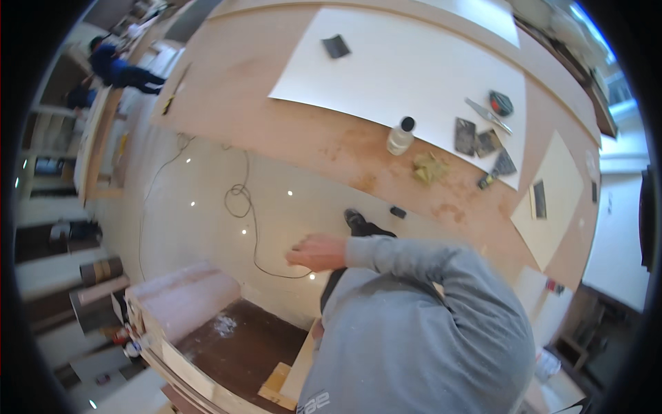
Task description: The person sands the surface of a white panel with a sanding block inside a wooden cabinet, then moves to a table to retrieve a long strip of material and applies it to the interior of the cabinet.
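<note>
My right hand reaches leftward across my body in a grey sleeve, above the pale floor beside the workbench. Its fingers are slightly blurred and loosely bent, a little apart, and no object shows in them. Only a sliver of skin, which looks like my left hand, shows at the edge of my sweater beside a wooden panel; its fingers are hidden. On the bench stand a clear bottle with a black cap and, next to it, a crumpled yellowish cloth.
A white sheet on the bench bears dark sanding pads, a tape measure and a scraper. A cable loops over the floor. A wooden crate stands lower left. Another person works far left.
</note>
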Demonstrator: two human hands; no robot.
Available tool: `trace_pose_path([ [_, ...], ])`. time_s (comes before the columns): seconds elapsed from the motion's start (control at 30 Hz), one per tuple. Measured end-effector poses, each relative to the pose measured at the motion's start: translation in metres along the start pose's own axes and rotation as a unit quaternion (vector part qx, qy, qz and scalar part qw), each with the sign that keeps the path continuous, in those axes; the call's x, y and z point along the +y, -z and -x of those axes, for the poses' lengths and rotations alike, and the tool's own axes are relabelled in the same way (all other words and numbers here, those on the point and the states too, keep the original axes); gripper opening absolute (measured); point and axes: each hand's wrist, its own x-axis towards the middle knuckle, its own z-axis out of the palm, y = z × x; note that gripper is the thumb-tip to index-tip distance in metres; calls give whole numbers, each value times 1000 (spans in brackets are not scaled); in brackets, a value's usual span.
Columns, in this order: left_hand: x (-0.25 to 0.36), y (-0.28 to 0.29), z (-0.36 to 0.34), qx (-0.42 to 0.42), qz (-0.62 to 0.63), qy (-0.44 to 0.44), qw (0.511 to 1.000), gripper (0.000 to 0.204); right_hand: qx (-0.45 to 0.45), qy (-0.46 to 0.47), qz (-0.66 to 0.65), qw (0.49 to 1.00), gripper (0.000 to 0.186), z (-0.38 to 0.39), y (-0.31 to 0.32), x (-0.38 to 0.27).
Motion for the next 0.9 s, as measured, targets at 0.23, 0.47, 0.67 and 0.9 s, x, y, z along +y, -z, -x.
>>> trace_pose_path([
  [0.23, 97, 136, -122, 42, -90, -135, 986, 41, 173, -42, 52, 983, 41, -51, 70, 5],
  [0.47, 137, 222, -237, -158, -101, -94, 978, 53, 279, -346, 144, 884, 38, 62, 56, -24],
  [0.67, 204, 230, -303, -170, -8, -144, 975, 55, 436, -570, 165, 677, 34, 152, -4, -94],
  [0.9, 241, 181, -279, -229, -23, -135, 964, 62, 402, -529, 69, 745, 15, 152, -22, -115],
])
